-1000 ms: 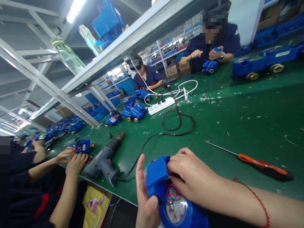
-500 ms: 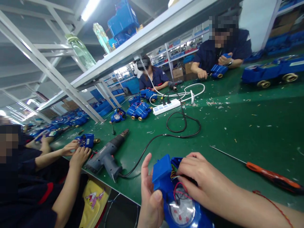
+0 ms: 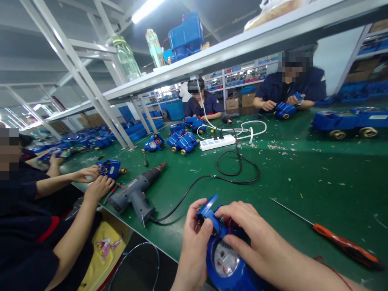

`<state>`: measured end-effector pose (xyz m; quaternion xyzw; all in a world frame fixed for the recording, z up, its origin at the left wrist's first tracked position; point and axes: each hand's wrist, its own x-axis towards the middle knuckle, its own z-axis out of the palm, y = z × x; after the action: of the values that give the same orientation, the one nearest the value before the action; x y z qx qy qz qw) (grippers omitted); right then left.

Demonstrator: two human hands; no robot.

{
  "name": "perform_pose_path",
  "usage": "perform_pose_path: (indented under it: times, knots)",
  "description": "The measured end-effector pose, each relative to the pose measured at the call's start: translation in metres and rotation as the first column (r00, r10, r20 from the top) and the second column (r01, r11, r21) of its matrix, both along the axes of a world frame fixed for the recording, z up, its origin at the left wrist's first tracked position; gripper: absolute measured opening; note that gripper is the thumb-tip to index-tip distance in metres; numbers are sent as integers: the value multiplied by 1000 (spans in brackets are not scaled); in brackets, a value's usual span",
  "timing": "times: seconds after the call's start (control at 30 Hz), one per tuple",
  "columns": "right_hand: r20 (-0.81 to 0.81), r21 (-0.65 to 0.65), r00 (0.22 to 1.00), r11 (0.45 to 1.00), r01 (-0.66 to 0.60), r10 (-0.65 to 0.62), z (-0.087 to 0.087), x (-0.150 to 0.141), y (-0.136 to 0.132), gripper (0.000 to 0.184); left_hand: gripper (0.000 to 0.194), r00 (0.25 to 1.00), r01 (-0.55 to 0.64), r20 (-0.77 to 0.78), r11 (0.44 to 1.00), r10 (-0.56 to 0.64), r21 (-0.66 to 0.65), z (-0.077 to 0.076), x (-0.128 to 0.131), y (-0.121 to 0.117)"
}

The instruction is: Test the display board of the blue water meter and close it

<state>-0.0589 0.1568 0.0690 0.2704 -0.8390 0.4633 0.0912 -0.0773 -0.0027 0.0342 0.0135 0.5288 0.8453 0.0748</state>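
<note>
A blue water meter [image 3: 226,258] sits at the bottom edge of the view, at the near edge of a green workbench [image 3: 303,173], its lower body cut off by the frame and partly covered by the person's two hands. The left hand [image 3: 195,238] clasps the meter's left side, thumb pressed against the raised blue lid, fingers curled closed around the housing. The right hand [image 3: 251,238] lies over the top right of the meter, fingers bent and closed on the part beneath, where thin red and black wires are hard to make out. The round dial face shows red marks, but its printing is too small to read. To the right lies an orange-handled screwdriver [image 3: 342,242], its handle end nearly at the frame edge. To the left rests a grey power drill [image 3: 135,194], its black cord [image 3: 212,178] looping back to a white power strip [image 3: 216,142]. A co-worker's hands [image 3: 93,180] hold another blue meter [image 3: 109,168] at far left.
</note>
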Motion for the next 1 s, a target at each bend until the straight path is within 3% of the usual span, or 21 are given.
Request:
perform_pose_path:
  times: [0.1, 0.2, 0.37, 0.47, 0.57, 0.67, 0.83, 1.0]
  knots:
    - [72, -47, 996, 998, 47, -44, -6, -9, 2, 35, 50, 999, -25, 38, 999, 23, 48, 2, -1, 2]
    - [125, -92, 992, 995, 33, -22, -8, -17, 4, 30, 52, 994, -61, 92, 991, 50, 116, 6, 2, 1]
    - [119, -149, 984, 982, -118, 136, -3, -36, 2, 34, 66, 995, -83, 66, 982, 73, 171, 8, 14, -5]
    - [83, -137, 968, 965, -226, 238, 2, -51, -2, 27, 77, 990, -142, 30, 974, 139, 176, 0, 19, -8]
    - [68, -134, 962, 958, -253, 264, 2, -59, -8, 27, 80, 975, -221, 47, 957, 216, 188, -10, 21, -11]
    - [91, -161, 981, 975, -156, 172, -6, -56, -14, 35, 84, 971, -239, 61, 950, 232, 203, -16, 21, -14]
    - [107, -120, 988, 985, 126, -114, -23, -30, -11, 38, 93, 993, -111, -12, 963, 117, 246, -15, 18, -20]
    - [-16, 57, 988, 986, 157, -156, -21, 11, -5, 49, 85, 993, -116, -10, 983, 119, 144, -18, 13, -22]
